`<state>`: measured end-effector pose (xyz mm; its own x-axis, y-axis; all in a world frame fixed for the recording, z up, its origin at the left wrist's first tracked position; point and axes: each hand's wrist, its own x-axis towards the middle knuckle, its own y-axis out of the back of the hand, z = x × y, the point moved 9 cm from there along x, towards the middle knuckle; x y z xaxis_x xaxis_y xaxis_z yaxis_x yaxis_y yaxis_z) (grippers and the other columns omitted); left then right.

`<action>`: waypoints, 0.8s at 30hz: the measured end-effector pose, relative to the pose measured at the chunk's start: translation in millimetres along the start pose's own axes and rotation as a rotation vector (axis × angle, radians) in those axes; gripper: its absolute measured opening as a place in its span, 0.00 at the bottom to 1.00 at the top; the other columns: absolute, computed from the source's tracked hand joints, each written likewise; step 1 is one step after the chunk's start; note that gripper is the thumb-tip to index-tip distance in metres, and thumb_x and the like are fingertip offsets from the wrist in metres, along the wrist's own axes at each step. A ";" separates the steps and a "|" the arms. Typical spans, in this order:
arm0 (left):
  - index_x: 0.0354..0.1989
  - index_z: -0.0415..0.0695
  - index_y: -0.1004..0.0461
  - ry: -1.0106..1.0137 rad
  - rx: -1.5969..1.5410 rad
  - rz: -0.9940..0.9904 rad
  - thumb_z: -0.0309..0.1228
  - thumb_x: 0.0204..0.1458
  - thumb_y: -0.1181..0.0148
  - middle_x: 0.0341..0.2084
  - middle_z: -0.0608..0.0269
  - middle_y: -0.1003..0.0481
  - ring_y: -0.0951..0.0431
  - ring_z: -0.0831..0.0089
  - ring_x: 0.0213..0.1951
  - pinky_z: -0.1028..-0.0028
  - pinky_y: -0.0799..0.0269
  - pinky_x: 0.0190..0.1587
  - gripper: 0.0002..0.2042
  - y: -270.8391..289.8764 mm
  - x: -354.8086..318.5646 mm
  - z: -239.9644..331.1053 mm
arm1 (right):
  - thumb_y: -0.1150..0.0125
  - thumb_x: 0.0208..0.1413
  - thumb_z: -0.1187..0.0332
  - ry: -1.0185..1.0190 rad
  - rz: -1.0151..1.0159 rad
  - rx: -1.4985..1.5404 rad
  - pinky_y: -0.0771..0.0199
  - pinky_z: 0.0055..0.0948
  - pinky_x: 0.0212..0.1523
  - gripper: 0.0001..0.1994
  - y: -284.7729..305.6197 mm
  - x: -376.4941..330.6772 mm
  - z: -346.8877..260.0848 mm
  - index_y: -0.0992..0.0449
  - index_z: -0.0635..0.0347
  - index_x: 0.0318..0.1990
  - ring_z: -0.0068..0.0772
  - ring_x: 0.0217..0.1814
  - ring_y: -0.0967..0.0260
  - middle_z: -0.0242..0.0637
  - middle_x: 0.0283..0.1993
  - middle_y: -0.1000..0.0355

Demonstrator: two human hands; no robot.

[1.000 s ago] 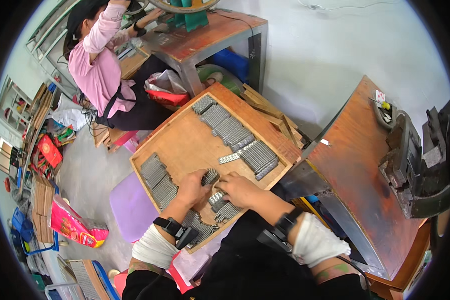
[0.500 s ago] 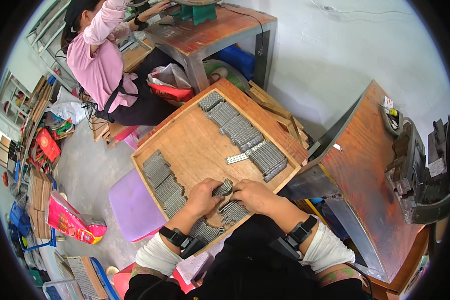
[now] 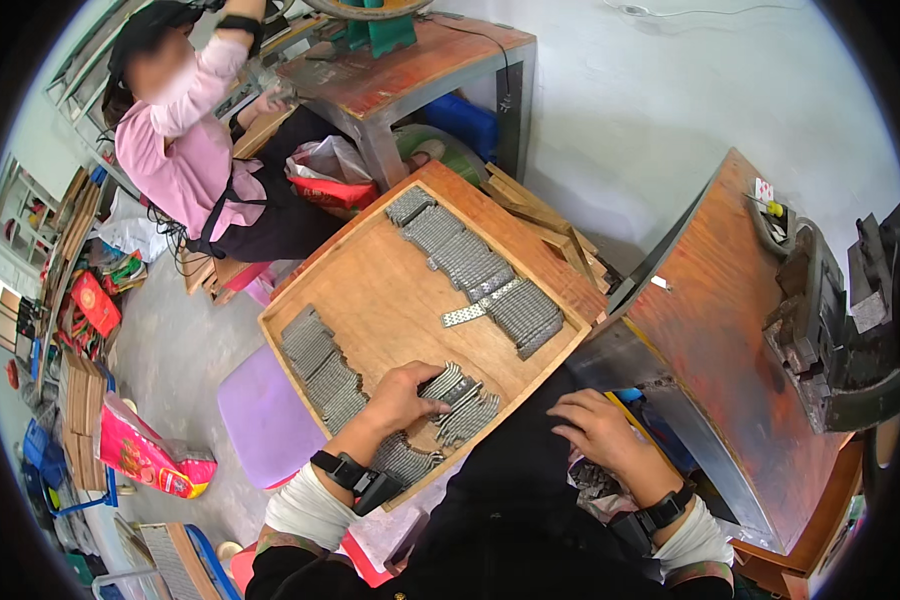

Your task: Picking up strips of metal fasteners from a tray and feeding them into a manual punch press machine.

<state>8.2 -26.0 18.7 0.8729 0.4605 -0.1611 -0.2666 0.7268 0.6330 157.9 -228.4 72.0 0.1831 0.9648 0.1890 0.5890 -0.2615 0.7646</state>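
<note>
A shallow wooden tray [image 3: 370, 275] lies tilted across the view before me. Rows of small grey metal pieces [image 3: 455, 250] line its far right side, with more along the left. In the near part of the tray, my left hand [image 3: 398, 400] has its thumb and forefinger around the left end of a bundle of metal pieces [image 3: 455, 388]. More pieces touch that bundle on its near side. Off the tray to the right is my right hand [image 3: 602, 432], fingers loosely spread and nothing visible in them. Below it is a bag of dark metal bits [image 3: 592, 482], partly hidden.
At right stands a metal-framed workbench [image 3: 730, 350] bearing a dark machine [image 3: 810, 320]. A person in pink [image 3: 185, 140] sits at another bench [image 3: 410, 70] at the far left. A purple stool [image 3: 260, 410] is left of the tray, and a red bag [image 3: 145, 450] is on the floor.
My right hand has left the bundle and swung right, off the tray. My left hand stays by the bundle, which now rests against the neighbouring pieces. The other person's arm has risen.
</note>
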 end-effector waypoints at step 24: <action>0.45 0.38 0.24 0.162 -0.033 0.069 0.32 0.32 0.24 0.40 0.49 0.23 0.23 0.59 0.43 0.69 0.29 0.47 0.28 -1.8 -1.7 -4.2 | 0.33 0.44 0.69 -0.117 -0.045 0.007 0.29 0.37 0.49 0.13 -17.7 -42.7 20.0 0.22 0.59 0.40 0.44 0.48 0.31 0.40 0.44 0.27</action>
<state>5.5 -26.0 14.6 0.7758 0.5838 -0.2395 -0.3391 0.7058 0.6220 155.4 -265.6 38.1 0.2470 0.9656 0.0809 0.6040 -0.2187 0.7664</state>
